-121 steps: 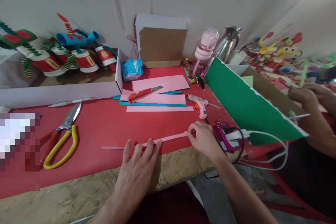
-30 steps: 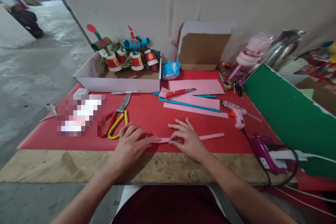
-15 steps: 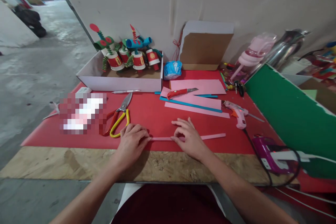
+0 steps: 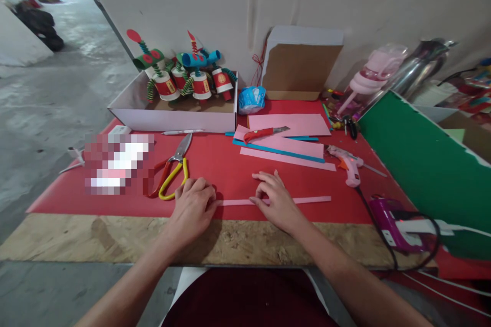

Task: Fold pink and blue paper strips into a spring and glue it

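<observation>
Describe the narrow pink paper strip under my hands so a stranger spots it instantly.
On the red tabletop, look near the bare wooden edge. There a narrow pink paper strip runs from under the left hand past the right hand. It is slimmer than the pink papers farther back and lies apart from them.

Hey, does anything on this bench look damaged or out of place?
A couple of things. The knife lies on the pink paper with its blade bare. The top edge of the green board looks ragged, as if torn. I see no spill; the strip between the left hand and right hand looks straight.
</observation>
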The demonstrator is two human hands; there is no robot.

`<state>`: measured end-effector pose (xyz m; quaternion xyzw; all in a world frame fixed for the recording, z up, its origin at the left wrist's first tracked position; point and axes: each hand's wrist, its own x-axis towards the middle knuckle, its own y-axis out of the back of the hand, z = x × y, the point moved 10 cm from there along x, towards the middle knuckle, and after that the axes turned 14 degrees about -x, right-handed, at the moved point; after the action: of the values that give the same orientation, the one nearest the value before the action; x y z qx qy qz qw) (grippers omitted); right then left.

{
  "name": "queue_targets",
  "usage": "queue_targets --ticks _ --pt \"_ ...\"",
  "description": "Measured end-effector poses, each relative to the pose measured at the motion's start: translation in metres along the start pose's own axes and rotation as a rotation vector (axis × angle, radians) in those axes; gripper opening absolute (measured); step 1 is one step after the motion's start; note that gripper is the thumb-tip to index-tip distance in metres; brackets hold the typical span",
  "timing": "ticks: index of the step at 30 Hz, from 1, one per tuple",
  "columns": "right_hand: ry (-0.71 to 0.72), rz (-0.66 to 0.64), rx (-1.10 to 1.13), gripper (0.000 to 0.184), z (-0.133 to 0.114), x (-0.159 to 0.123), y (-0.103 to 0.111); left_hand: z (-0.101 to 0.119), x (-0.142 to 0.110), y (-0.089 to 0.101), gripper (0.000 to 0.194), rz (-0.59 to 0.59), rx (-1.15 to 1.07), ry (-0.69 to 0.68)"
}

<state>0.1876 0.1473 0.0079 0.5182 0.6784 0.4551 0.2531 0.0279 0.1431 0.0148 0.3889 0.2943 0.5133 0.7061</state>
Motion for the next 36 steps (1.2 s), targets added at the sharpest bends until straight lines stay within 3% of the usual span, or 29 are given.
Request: queue_targets --ticks 5,8,11,13,15,21,25,27,30,33,36 --pt "0.015 -0.005 -0.015 0.019 0.000 0.000 -0.001 0.000 -0.001 0.000 0.024 -0.005 0.036 0.021" --pt "0.013 -0.015 -0.022 0.017 0.000 0.000 -0.002 0.007 -0.005 0.003 0.019 0.059 0.136 -0.018" --pt "0.020 -0.017 -0.029 0.016 -0.002 0.000 -0.001 0.032 -0.012 -0.003 0.030 0.094 0.257 -0.230" --pt "0.022 -0.011 -0.030 0.017 -0.004 -0.001 0.000 0.049 -0.019 -0.017 0.041 0.033 0.300 -0.420" --pt "0.020 -0.002 -0.027 0.018 -0.005 0.000 0.000 0.055 -0.023 -0.029 0.045 -0.017 0.328 -0.510" --pt "0.069 0.000 -0.019 0.006 0.005 0.000 0.002 0.048 -0.024 -0.032 0.051 -0.014 0.354 -0.510" --pt "0.000 0.158 -0.114 0.025 0.025 -0.018 0.031 0.049 -0.024 -0.031 0.053 -0.012 0.357 -0.513" --pt "0.040 0.202 -0.175 0.034 0.017 -0.034 0.042 0.049 -0.023 -0.032 0.052 -0.014 0.359 -0.508" --pt "0.307 -0.047 -0.254 0.043 -0.020 -0.058 0.019 0.047 -0.022 -0.034 0.048 -0.013 0.348 -0.505" --pt "0.281 -0.209 -0.313 0.061 -0.025 -0.070 0.002 0.043 -0.021 -0.035 0.047 -0.017 0.339 -0.509" --pt "0.224 -0.261 -0.341 0.065 -0.019 -0.071 -0.005 0.045 -0.023 -0.033 0.048 0.002 0.359 -0.497"
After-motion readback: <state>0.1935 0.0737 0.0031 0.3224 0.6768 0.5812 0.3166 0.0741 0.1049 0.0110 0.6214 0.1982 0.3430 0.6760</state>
